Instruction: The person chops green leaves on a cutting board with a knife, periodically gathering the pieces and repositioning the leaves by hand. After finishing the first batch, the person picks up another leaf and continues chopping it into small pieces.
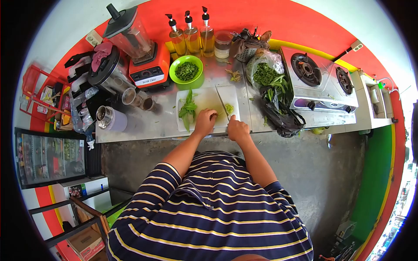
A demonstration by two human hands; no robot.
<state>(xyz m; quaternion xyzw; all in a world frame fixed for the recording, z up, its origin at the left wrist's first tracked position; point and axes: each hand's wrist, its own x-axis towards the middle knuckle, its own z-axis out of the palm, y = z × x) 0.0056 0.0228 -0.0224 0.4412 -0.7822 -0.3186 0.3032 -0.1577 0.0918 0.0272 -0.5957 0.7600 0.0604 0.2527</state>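
A white cutting board [204,92] lies on the steel counter in front of me. My right hand [238,129] is closed around the handle of a knife [222,103], whose blade points away from me across the board. Left of the blade, my left hand [205,122] rests over the board with its fingers curled; what they hold, if anything, is hidden. Whole green leaves on stems [188,109] lie on the board's left side. Finely cut green bits [229,108] form a small pile right of the blade. Behind the board stands a green bowl [191,82] with chopped greens [187,71] inside.
A red-based blender [150,71] and a grey cup [114,119] stand left on the counter [152,126]. Pump bottles [191,39] line the back wall. To the right are a plastic bag of greens [266,74], a black bag [285,115] and a gas stove [324,93].
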